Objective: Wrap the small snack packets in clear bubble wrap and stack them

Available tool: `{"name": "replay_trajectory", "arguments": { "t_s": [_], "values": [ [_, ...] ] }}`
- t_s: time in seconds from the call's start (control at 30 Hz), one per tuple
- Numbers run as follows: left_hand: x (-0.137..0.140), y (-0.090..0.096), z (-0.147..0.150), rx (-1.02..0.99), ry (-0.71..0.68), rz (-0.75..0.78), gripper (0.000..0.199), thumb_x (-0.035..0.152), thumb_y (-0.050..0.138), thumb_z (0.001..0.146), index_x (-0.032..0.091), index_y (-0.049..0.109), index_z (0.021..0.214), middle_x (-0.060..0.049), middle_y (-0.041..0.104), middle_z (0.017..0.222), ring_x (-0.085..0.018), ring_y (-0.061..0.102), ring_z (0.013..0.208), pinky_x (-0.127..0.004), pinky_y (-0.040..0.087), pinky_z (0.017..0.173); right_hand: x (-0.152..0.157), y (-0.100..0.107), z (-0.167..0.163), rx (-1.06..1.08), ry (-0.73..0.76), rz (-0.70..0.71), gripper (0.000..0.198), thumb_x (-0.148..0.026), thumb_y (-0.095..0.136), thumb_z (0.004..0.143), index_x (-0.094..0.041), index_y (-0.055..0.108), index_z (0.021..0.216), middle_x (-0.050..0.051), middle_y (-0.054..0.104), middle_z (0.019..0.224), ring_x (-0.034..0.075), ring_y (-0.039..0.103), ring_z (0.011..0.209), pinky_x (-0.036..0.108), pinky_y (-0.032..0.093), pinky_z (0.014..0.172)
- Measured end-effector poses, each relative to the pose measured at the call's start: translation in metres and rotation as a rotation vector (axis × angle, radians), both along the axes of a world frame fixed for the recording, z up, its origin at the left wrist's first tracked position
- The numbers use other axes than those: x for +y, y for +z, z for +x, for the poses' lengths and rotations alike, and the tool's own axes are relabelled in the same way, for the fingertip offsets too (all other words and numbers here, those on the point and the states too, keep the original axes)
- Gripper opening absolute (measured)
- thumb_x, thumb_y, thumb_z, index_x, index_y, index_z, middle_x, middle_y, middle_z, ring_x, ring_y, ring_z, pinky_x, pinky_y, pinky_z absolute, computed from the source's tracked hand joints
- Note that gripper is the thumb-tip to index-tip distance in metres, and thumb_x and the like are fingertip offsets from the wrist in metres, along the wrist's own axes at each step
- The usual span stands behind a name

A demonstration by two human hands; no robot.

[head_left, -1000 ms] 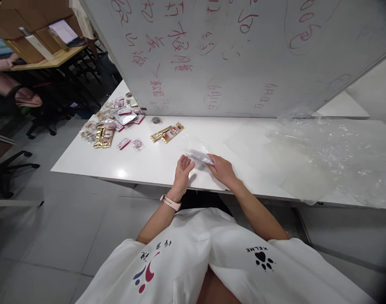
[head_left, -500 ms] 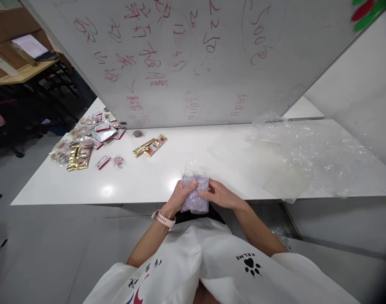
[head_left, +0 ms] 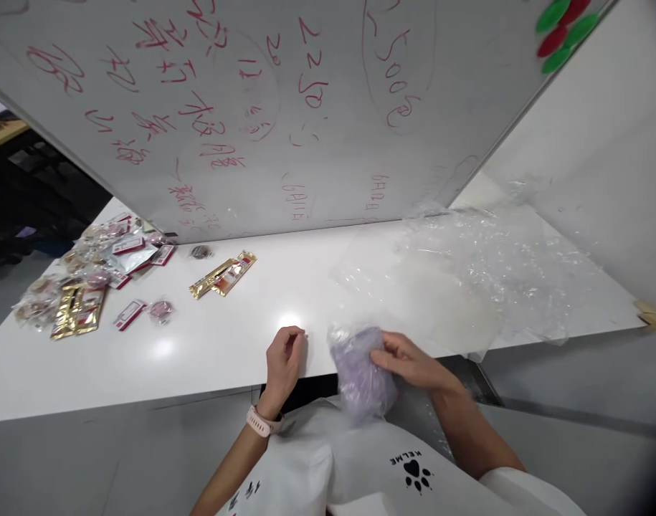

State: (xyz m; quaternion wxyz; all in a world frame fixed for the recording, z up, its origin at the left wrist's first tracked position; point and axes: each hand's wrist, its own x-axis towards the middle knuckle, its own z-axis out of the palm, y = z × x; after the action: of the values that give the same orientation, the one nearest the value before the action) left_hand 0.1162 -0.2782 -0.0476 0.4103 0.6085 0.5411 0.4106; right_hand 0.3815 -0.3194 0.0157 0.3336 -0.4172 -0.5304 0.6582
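My right hand (head_left: 408, 358) grips the right side of a pale purple packet (head_left: 363, 373) in clear plastic wrap, thumb on top. The packet is slightly smeared by motion and hangs over the table's front edge, close to my shirt. To its left, apart from it, my left hand (head_left: 283, 362) rests at the table edge with its fingers curled together. Whether anything small sits between those fingertips is hidden. A pink watch band (head_left: 263, 421) circles my left wrist.
On the white table (head_left: 263, 315), clear plastic bags (head_left: 500, 272) spread over the right side. Gold sachets (head_left: 225, 274), a red-and-white packet (head_left: 129, 314) and a small pink wrapped piece (head_left: 160, 309) lie left, near a pile of packets (head_left: 96, 258). A whiteboard (head_left: 328, 172) stands behind.
My left hand has let go of the purple packet and moved left. My right hand has drawn the packet rightward, nearer my body, tilting it. The camera view has turned to the right.
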Motion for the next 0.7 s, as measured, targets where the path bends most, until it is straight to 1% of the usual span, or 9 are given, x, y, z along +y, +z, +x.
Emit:
{"name": "replay_trajectory", "arguments": {
  "t_s": [0.2,0.27,0.33,0.4,0.47,0.5,0.57,0.63,0.7],
  "values": [
    [-0.001,-0.005,0.004,0.155,0.014,0.085,0.015,0.036,0.056,0.093,0.024,0.065,0.089,-0.003,0.066,0.088,-0.019,0.061,0.079,-0.031,0.048,0.069,-0.013,-0.015,-0.035,0.301,0.111,-0.111,0.055,-0.045,0.066,0.092,-0.028,0.052,0.142,0.005,0.066,0.112,0.016,0.064,0.099,0.029,0.051,0.087],
    [0.000,-0.005,0.004,0.160,0.005,0.099,0.015,0.035,0.055,0.094,0.024,0.065,0.091,-0.004,0.067,0.089,-0.019,0.062,0.079,-0.031,0.048,0.069,-0.019,-0.015,-0.030,0.320,0.164,-0.103,0.054,-0.041,0.071,0.088,-0.026,0.057,0.138,0.006,0.068,0.107,0.016,0.065,0.095,0.028,0.053,0.082],
    [0.000,-0.006,0.003,0.155,-0.013,0.128,0.016,0.033,0.054,0.095,0.023,0.065,0.092,-0.004,0.066,0.090,-0.018,0.062,0.080,-0.030,0.049,0.069,-0.018,-0.009,-0.007,0.321,0.101,-0.011,0.037,-0.037,0.075,0.085,-0.023,0.070,0.119,0.005,0.071,0.098,0.016,0.067,0.086,0.028,0.055,0.074],
    [0.000,-0.008,0.003,0.161,-0.018,0.158,0.016,0.032,0.054,0.096,0.022,0.065,0.092,-0.004,0.066,0.090,-0.017,0.062,0.081,-0.029,0.050,0.070,-0.004,0.005,0.040,0.329,-0.199,0.153,0.018,-0.035,0.075,0.085,-0.024,0.075,0.100,0.003,0.072,0.090,0.017,0.068,0.078,0.029,0.057,0.067],
    [0.000,-0.010,0.002,0.179,-0.011,0.176,0.015,0.031,0.054,0.096,0.021,0.065,0.092,-0.005,0.066,0.091,-0.017,0.062,0.082,-0.028,0.050,0.070,0.032,0.027,0.109,0.347,-0.743,0.359,0.009,-0.032,0.069,0.090,-0.026,0.073,0.095,0.001,0.073,0.091,0.017,0.069,0.081,0.030,0.059,0.071],
    [0.000,-0.011,0.003,0.190,-0.007,0.183,0.014,0.030,0.055,0.095,0.021,0.066,0.093,-0.005,0.067,0.092,-0.016,0.062,0.082,-0.027,0.051,0.070,0.058,0.039,0.148,0.355,-0.935,0.493,0.013,-0.031,0.062,0.094,-0.024,0.073,0.092,0.002,0.072,0.094,0.016,0.069,0.086,0.031,0.058,0.075],
    [0.001,-0.011,0.003,0.211,-0.007,0.207,0.013,0.029,0.055,0.095,0.021,0.066,0.093,-0.005,0.067,0.092,-0.016,0.063,0.081,-0.026,0.051,0.068,0.120,0.059,0.229,0.243,-1.133,0.648,0.032,-0.021,0.040,0.103,-0.020,0.071,0.096,0.005,0.069,0.098,0.015,0.068,0.094,0.034,0.054,0.085],
    [0.001,-0.011,0.004,0.228,-0.008,0.238,0.013,0.028,0.055,0.095,0.021,0.066,0.093,-0.005,0.067,0.092,-0.016,0.064,0.081,-0.026,0.052,0.067,0.183,0.069,0.296,-0.260,-1.298,0.724,0.045,-0.012,0.024,0.103,-0.014,0.069,0.096,0.008,0.067,0.093,0.014,0.067,0.085,0.036,0.051,0.080],
    [0.001,-0.010,0.005,0.248,-0.001,0.265,0.012,0.026,0.056,0.095,0.021,0.066,0.093,-0.004,0.067,0.091,-0.015,0.064,0.081,-0.025,0.052,0.067,0.232,0.065,0.337,-0.855,-1.367,0.840,0.045,-0.011,0.023,0.102,-0.009,0.068,0.100,0.012,0.066,0.094,0.015,0.064,0.081,0.037,0.048,0.074]
  ]
}}
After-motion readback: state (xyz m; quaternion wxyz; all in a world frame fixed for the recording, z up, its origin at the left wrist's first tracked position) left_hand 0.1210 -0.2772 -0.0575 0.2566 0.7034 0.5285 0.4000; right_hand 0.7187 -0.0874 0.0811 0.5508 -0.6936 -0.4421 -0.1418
